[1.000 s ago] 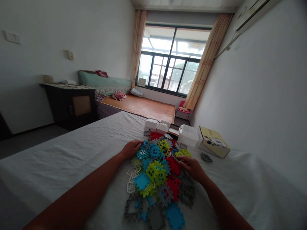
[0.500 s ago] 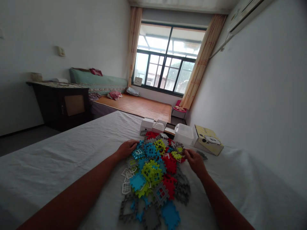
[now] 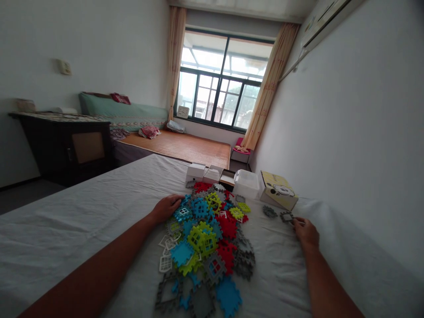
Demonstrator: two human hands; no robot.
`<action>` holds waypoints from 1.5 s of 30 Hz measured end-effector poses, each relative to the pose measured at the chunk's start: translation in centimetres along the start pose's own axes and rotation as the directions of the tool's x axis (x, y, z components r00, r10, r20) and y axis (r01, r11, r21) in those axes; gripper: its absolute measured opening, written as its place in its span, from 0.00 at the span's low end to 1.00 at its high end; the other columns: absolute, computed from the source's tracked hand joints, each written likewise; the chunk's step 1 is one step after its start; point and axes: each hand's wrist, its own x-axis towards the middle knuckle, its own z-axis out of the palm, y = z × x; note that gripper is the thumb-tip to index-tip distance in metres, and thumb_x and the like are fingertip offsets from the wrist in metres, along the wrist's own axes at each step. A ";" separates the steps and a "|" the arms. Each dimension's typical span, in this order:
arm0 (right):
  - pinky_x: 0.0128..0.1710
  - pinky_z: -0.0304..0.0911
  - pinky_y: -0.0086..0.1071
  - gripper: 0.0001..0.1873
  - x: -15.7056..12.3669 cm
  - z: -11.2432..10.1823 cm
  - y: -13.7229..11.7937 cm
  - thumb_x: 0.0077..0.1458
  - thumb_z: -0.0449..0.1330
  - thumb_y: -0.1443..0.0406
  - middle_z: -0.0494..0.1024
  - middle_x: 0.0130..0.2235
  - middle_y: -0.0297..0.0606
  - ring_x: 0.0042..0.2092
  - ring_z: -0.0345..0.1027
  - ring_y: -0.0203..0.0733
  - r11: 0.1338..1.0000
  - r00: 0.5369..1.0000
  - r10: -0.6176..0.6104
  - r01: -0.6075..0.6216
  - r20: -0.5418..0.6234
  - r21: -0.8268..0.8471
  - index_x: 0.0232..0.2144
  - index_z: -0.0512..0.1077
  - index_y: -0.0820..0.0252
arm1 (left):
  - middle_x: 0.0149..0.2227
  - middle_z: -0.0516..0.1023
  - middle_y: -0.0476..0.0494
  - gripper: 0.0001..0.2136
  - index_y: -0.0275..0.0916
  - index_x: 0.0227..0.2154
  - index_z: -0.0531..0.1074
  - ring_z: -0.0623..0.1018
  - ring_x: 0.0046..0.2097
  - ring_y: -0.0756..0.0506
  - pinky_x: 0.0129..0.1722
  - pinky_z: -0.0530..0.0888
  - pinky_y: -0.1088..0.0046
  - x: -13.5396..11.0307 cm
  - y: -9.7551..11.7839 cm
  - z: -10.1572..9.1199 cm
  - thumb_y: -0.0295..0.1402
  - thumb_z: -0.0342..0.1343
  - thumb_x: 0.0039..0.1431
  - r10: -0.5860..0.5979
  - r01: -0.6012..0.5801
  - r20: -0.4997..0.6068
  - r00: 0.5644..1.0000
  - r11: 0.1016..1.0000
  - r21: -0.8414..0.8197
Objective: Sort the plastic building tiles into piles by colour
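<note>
A heap of interlocking plastic building tiles [image 3: 228,225] in blue, green, red and grey lies on the white sheet between my hands. My right hand [image 3: 307,232] pinches a grey frame tile [image 3: 286,217] by its right edge, out to the right of the heap. Left of it is a small cluster of grey tiles [image 3: 270,212]. At the heap's upper left, the closed fingers of my left hand [image 3: 166,208] touch blue tiles [image 3: 185,204]; whether they grip one is hidden. White window lattices [image 3: 165,263] lie along the heap's left side.
Behind the heap stand white boxes [image 3: 196,170], a clear plastic bin [image 3: 247,183] and a yellow printed carton [image 3: 279,190]. A wall rises on the right. Farther off are a bed with a mat [image 3: 185,145] and a dark cabinet [image 3: 62,145].
My right hand has moved right, carrying the grey frame tile away from the heap's edge. My left hand stays at the heap. The whole view has shifted slightly.
</note>
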 end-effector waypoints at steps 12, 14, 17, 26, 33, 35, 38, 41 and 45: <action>0.33 0.61 0.34 0.19 -2.9 1.1 -6.6 0.48 0.51 0.54 0.77 0.33 0.42 0.31 0.69 0.42 0.933 0.925 -0.361 0.359 0.119 0.034 0.35 0.73 0.59 | 0.44 0.75 0.45 0.20 0.41 0.43 0.72 0.73 0.46 0.44 0.48 0.67 0.70 0.0 0.1 -0.1 0.43 0.42 0.55 -0.011 0.011 0.016 1.000 1.000 0.011; 0.30 0.62 0.32 0.19 -5.0 1.6 -9.5 0.48 0.53 0.53 0.76 0.30 0.38 0.28 0.68 0.39 0.850 0.783 -0.525 0.464 0.333 0.249 0.35 0.73 0.59 | 0.44 0.76 0.45 0.20 0.41 0.43 0.72 0.73 0.46 0.44 0.48 0.67 0.71 0.0 0.2 -0.1 0.42 0.42 0.55 -0.006 0.006 0.016 1.000 1.000 0.022; 0.31 0.64 0.32 0.19 -8.3 2.5 -12.7 0.46 0.57 0.54 0.76 0.36 0.37 0.28 0.67 0.37 0.742 0.572 -0.671 0.522 0.473 0.422 0.40 0.72 0.56 | 0.44 0.75 0.44 0.20 0.39 0.43 0.72 0.73 0.46 0.44 0.47 0.68 0.72 0.0 0.2 -0.1 0.42 0.41 0.56 0.009 -0.010 0.012 1.000 0.999 0.038; 0.39 0.64 0.35 0.14 -10.7 4.1 -13.2 0.52 0.54 0.59 0.70 0.46 0.40 0.32 0.68 0.36 0.664 0.509 -0.742 0.646 0.436 0.375 0.40 0.71 0.54 | 0.45 0.75 0.46 0.19 0.41 0.43 0.72 0.73 0.47 0.45 0.47 0.67 0.72 -0.1 0.1 0.0 0.41 0.42 0.55 0.015 -0.015 0.005 1.000 0.999 0.033; 0.35 0.65 0.31 0.12 -11.5 3.8 -14.3 0.51 0.54 0.60 0.72 0.42 0.38 0.34 0.69 0.37 0.655 0.538 -0.755 0.614 0.374 0.439 0.38 0.71 0.56 | 0.44 0.75 0.45 0.20 0.39 0.43 0.72 0.73 0.46 0.44 0.47 0.67 0.72 0.0 0.1 -0.1 0.41 0.42 0.56 0.013 -0.013 0.011 1.000 1.000 0.028; 0.32 0.66 0.30 0.13 -11.5 3.8 -14.5 0.50 0.54 0.60 0.73 0.40 0.38 0.34 0.69 0.37 0.677 0.554 -0.735 0.568 0.390 0.468 0.38 0.70 0.56 | 0.44 0.75 0.44 0.19 0.39 0.43 0.72 0.73 0.46 0.45 0.47 0.67 0.72 0.0 0.1 0.0 0.41 0.41 0.56 0.009 -0.010 0.017 1.000 0.999 0.034; 0.32 0.66 0.30 0.14 -11.6 3.8 -14.5 0.50 0.54 0.59 0.75 0.35 0.37 0.33 0.69 0.37 0.706 0.576 -0.707 0.534 0.411 0.465 0.38 0.70 0.57 | 0.44 0.75 0.44 0.19 0.39 0.43 0.72 0.73 0.46 0.45 0.47 0.67 0.73 0.0 0.1 0.0 0.41 0.41 0.56 0.014 -0.015 0.013 1.000 0.999 0.042; 0.32 0.67 0.31 0.14 -11.6 3.9 -14.5 0.50 0.54 0.58 0.75 0.30 0.36 0.31 0.70 0.38 0.728 0.604 -0.683 0.521 0.410 0.446 0.38 0.70 0.58 | 0.44 0.75 0.45 0.20 0.39 0.43 0.72 0.73 0.46 0.45 0.47 0.67 0.73 0.0 0.0 0.1 0.41 0.41 0.56 0.018 -0.018 0.006 1.000 0.999 0.039; 0.30 0.67 0.31 0.13 -11.7 3.9 -14.6 0.51 0.53 0.58 0.75 0.30 0.36 0.29 0.69 0.37 0.718 0.635 -0.690 0.542 0.347 0.437 0.37 0.70 0.57 | 0.44 0.76 0.45 0.20 0.39 0.42 0.72 0.73 0.46 0.44 0.46 0.67 0.72 0.0 -0.1 0.1 0.42 0.42 0.55 0.019 -0.019 0.004 1.000 0.999 0.035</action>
